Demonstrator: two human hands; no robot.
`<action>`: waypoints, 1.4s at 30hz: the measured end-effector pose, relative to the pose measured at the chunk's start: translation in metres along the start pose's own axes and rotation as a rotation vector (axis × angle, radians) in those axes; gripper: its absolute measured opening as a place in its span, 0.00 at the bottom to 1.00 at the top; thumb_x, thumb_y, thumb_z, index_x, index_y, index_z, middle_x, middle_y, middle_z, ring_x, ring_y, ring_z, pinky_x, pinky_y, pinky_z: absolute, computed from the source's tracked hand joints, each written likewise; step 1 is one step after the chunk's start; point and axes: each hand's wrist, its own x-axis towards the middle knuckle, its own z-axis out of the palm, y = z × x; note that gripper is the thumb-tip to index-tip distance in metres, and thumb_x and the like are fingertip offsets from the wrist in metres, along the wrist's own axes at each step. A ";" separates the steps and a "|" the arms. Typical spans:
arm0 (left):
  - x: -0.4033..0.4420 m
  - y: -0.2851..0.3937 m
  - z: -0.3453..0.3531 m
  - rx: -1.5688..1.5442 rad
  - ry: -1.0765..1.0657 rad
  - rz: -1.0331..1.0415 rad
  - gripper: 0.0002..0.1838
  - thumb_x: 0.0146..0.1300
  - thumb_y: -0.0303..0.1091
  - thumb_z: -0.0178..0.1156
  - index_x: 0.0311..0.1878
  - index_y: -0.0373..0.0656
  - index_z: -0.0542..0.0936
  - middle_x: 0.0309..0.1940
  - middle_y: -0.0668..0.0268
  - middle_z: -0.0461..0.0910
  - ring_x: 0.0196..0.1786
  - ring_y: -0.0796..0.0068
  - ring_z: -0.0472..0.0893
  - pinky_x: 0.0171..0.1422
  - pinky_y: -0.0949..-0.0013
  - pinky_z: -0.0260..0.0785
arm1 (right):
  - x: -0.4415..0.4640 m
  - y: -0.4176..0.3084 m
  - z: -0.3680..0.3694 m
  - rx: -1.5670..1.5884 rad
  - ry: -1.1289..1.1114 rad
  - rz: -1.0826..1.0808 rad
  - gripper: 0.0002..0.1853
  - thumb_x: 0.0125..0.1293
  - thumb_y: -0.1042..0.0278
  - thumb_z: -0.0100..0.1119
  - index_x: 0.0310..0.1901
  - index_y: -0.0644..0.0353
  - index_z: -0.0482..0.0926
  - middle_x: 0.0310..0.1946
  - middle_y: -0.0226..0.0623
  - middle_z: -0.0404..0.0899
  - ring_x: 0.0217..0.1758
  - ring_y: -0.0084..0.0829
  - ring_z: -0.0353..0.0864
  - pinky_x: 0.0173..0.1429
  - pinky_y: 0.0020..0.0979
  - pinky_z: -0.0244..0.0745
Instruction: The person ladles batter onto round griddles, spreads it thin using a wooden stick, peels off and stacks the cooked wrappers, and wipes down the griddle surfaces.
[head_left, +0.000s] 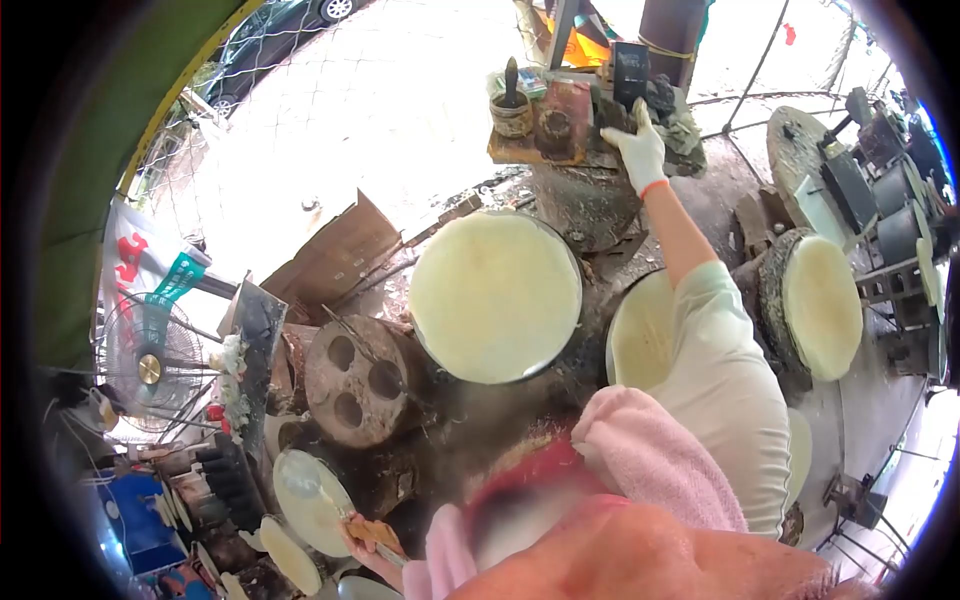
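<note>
My right hand [638,150], in a white glove with an orange cuff, reaches out at the upper right. Its thumb and fingers are apart, with nothing visible between them. The fingertips are just below a black box-shaped object [630,72] on a cluttered stand; I cannot tell if they touch it. At the lower left, my left hand [362,548] is closed on a wooden-handled tool [376,535], its working end unclear. That tool is over a pale round sheet on a disc [300,490]. A large pale round sheet [495,300] covers a round plate in the middle.
A brush [511,85] stands in a tub [511,118] on the stand. More pale-topped round plates [822,308] surround me. Left of centre is a cylinder with several holes [355,380]. A cardboard piece [335,250], a fan [150,368] and wire fencing are farther left.
</note>
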 end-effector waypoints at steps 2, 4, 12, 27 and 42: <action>-0.004 0.001 0.010 0.001 0.007 -0.004 0.16 0.73 0.47 0.54 0.42 0.42 0.74 0.24 0.71 0.74 0.15 0.83 0.65 0.22 0.78 0.65 | 0.033 -0.002 0.027 0.070 0.022 -0.103 0.52 0.46 0.56 0.77 0.72 0.63 0.62 0.63 0.45 0.76 0.64 0.38 0.77 0.68 0.31 0.66; -0.011 0.004 0.018 0.004 -0.002 -0.014 0.16 0.73 0.48 0.54 0.42 0.42 0.74 0.23 0.71 0.74 0.14 0.84 0.64 0.22 0.78 0.65 | 0.059 -0.018 0.045 0.217 -0.089 -0.112 0.51 0.47 0.55 0.78 0.71 0.66 0.63 0.60 0.42 0.78 0.64 0.34 0.76 0.69 0.29 0.66; -0.013 0.000 0.046 -0.025 0.312 -0.012 0.16 0.73 0.48 0.54 0.44 0.43 0.75 0.26 0.73 0.76 0.12 0.90 0.58 0.19 0.83 0.60 | 0.098 0.030 0.076 -0.478 -0.521 -0.039 0.41 0.58 0.34 0.59 0.68 0.53 0.71 0.55 0.51 0.80 0.58 0.51 0.78 0.63 0.40 0.72; 0.024 -0.001 -0.016 0.429 0.021 -0.066 0.17 0.74 0.43 0.53 0.54 0.38 0.71 0.39 0.62 0.79 0.19 0.79 0.69 0.23 0.78 0.64 | -0.118 -0.002 -0.097 -0.242 -0.431 -0.017 0.40 0.62 0.45 0.67 0.69 0.61 0.68 0.46 0.34 0.83 0.51 0.27 0.82 0.56 0.29 0.73; 0.019 0.011 -0.082 0.344 -0.240 -0.101 0.17 0.73 0.44 0.54 0.52 0.38 0.73 0.37 0.63 0.79 0.18 0.79 0.68 0.23 0.78 0.64 | -0.460 0.018 -0.138 -0.960 -0.291 0.069 0.33 0.60 0.52 0.62 0.68 0.48 0.69 0.43 0.39 0.82 0.48 0.42 0.81 0.50 0.43 0.75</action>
